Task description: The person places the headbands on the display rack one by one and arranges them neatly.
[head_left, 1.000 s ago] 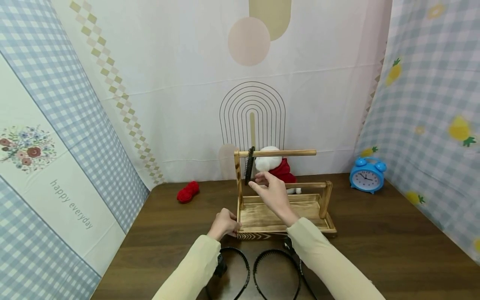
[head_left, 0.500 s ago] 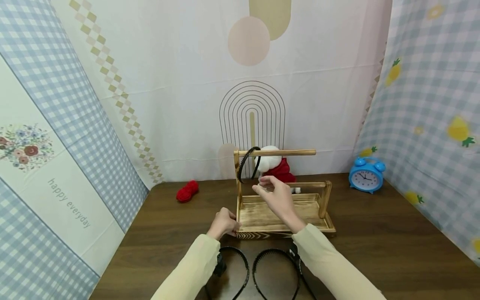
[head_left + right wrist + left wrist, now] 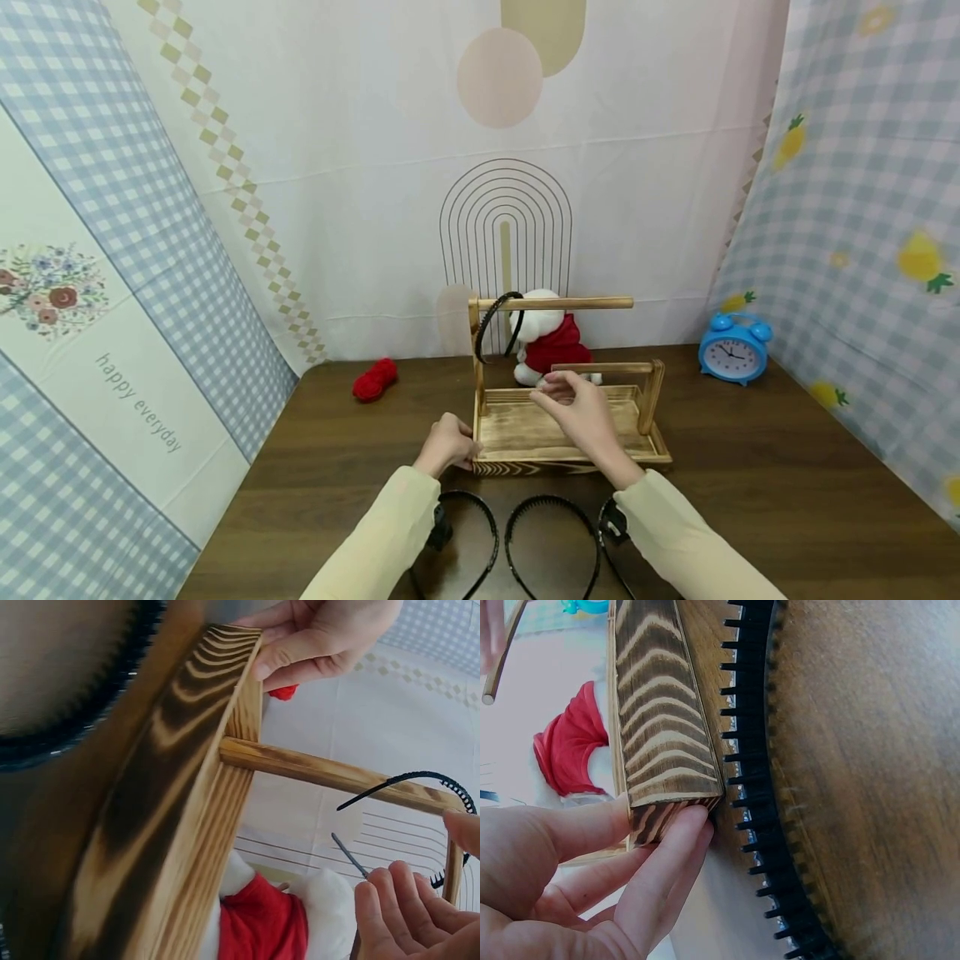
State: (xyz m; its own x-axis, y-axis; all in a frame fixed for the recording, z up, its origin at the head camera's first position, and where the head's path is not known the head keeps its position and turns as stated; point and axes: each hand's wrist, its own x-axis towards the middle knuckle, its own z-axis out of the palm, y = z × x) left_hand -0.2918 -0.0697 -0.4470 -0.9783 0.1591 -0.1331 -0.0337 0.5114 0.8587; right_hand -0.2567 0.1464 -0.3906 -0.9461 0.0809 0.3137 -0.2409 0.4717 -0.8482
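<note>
A wooden display stand (image 3: 525, 427) has a shallow tray, a tall post with an upper bar, and a shorter post with a lower bar. Its front left corner is gripped between the thumb and fingers of my left hand (image 3: 447, 446); the left wrist view (image 3: 622, 855) shows this closely. A black toothed headband (image 3: 486, 320) hangs over the upper bar near the tall post. My right hand (image 3: 581, 411) is over the tray, below and right of that headband, fingers loosely bent and holding nothing. The right wrist view shows its fingers (image 3: 401, 900) apart from the hanging headband (image 3: 420, 775).
On the table before the stand lie black headbands (image 3: 551, 501), partly cut off by the frame. Behind the stand sits a white plush toy in red (image 3: 558, 343). A red yarn bundle (image 3: 375, 380) lies left, and a blue alarm clock (image 3: 735, 350) stands right.
The hanging headband has turned from nearly edge-on to showing its loop. My right hand has drawn away from it, down and to the right. The left hand stays at the corner.
</note>
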